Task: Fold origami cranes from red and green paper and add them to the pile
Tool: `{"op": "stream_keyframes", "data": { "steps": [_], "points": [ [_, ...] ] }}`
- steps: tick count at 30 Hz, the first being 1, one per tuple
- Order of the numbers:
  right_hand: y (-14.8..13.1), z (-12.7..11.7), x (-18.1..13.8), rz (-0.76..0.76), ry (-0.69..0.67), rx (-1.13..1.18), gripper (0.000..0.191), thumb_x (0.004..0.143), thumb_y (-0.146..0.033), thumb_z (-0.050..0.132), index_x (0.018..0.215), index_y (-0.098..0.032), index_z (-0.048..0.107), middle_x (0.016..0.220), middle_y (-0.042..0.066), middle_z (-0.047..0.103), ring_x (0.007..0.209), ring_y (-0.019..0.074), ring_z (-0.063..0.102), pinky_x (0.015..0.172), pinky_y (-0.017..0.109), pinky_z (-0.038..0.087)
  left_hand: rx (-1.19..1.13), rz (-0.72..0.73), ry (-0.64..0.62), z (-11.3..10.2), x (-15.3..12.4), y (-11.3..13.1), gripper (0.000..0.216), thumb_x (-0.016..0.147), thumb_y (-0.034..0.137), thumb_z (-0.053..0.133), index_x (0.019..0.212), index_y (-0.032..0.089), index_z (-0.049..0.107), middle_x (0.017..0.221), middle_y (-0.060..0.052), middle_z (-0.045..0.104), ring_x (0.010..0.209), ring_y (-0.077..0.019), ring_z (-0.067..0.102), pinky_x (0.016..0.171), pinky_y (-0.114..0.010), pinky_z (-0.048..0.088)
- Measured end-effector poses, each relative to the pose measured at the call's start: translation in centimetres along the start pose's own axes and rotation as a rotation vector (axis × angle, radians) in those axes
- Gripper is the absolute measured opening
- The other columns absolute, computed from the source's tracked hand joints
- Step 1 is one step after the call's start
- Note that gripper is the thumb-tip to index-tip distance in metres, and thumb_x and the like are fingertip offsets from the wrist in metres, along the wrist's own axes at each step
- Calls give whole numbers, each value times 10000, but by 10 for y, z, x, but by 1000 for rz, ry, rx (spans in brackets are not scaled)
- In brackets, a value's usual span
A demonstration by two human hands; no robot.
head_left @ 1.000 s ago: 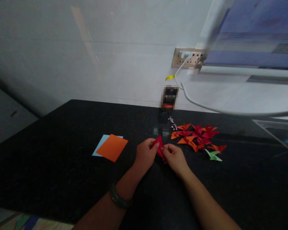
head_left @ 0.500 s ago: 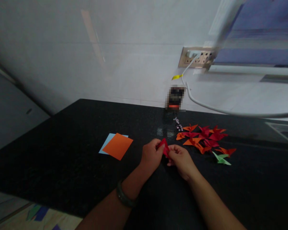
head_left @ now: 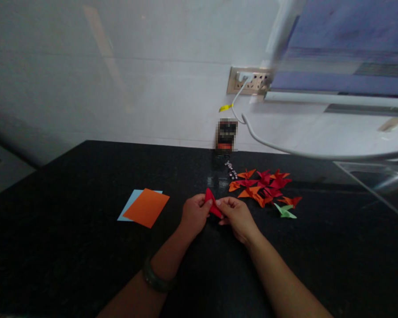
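Note:
A small piece of folded red origami paper (head_left: 213, 206) is held between my two hands above the black countertop (head_left: 86, 176). My left hand (head_left: 196, 213) pinches its left side between thumb and fingers. On the right side, my right hand (head_left: 235, 216) grips it the same way. Part of the paper is hidden by my fingers. Several folded paper cranes (head_left: 252, 192), orange and red, lie in a group beyond my right hand, with a light green crane (head_left: 285, 211) at the near edge. Left of my hands, an orange paper square (head_left: 147, 207) overlaps a light blue square (head_left: 128, 206).
A blurred-out upright object (head_left: 226, 135) leans at the wall, with a beaded strap (head_left: 231, 169) before it. A white cable (head_left: 285, 152) runs from the wall socket (head_left: 250, 80) to the right. A sink edge (head_left: 371, 190) shows at the right.
The view has shifted to the right, so the things on the counter appear further left. Both hands still hold the red paper, which now shows more of its surface between the fingers.

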State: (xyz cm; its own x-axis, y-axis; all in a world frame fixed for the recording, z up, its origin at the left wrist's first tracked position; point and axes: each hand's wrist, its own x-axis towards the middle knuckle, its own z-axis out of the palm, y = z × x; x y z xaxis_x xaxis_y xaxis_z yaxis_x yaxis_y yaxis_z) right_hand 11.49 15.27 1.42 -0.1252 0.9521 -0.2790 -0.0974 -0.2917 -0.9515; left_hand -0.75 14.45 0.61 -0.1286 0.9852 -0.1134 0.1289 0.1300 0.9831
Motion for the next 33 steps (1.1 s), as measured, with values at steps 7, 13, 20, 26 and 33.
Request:
{"op": "stream_keyframes", "data": {
  "steps": [7, 13, 20, 26, 33],
  "points": [
    [5, 4, 1, -114, 73, -165, 219, 661, -348, 617, 694, -143, 546, 510, -50, 501, 394, 56, 439, 348, 175, 419, 236, 158, 35, 1, 0, -3, 185, 781, 274, 432, 751, 167, 580, 645, -8, 613, 586, -131, 568, 530, -225, 407],
    [9, -7, 5, -156, 86, -362, 195, 694, -348, 561, 683, -153, 554, 514, -31, 504, 416, 88, 446, 373, 203, 400, 344, 203, 19, 5, -8, 1, 176, 784, 267, 433, 785, 185, 589, 649, -1, 617, 572, -122, 548, 536, -218, 395],
    [6, -17, 9, -309, 23, -653, 166, 705, -308, 520, 688, -171, 612, 558, 5, 570, 470, 123, 487, 448, 230, 380, 379, 197, 0, 4, -7, 1, 155, 735, 336, 533, 748, 196, 597, 645, -7, 629, 614, -147, 566, 549, -222, 411],
    [2, -8, 3, -152, 26, -517, 271, 690, -417, 549, 592, -165, 526, 465, -32, 482, 393, 93, 432, 380, 205, 328, 515, 234, 60, 2, -10, 8, 216, 812, 288, 414, 798, 191, 607, 685, -32, 643, 626, -154, 583, 582, -239, 406],
    [6, -5, 3, -130, -30, -376, 258, 721, -344, 506, 536, -179, 435, 425, -64, 408, 350, 56, 339, 341, 173, 263, 531, 251, 19, 2, -13, 11, 253, 822, 308, 400, 912, 192, 606, 733, -43, 662, 667, -169, 608, 599, -248, 400]
  ]
}}
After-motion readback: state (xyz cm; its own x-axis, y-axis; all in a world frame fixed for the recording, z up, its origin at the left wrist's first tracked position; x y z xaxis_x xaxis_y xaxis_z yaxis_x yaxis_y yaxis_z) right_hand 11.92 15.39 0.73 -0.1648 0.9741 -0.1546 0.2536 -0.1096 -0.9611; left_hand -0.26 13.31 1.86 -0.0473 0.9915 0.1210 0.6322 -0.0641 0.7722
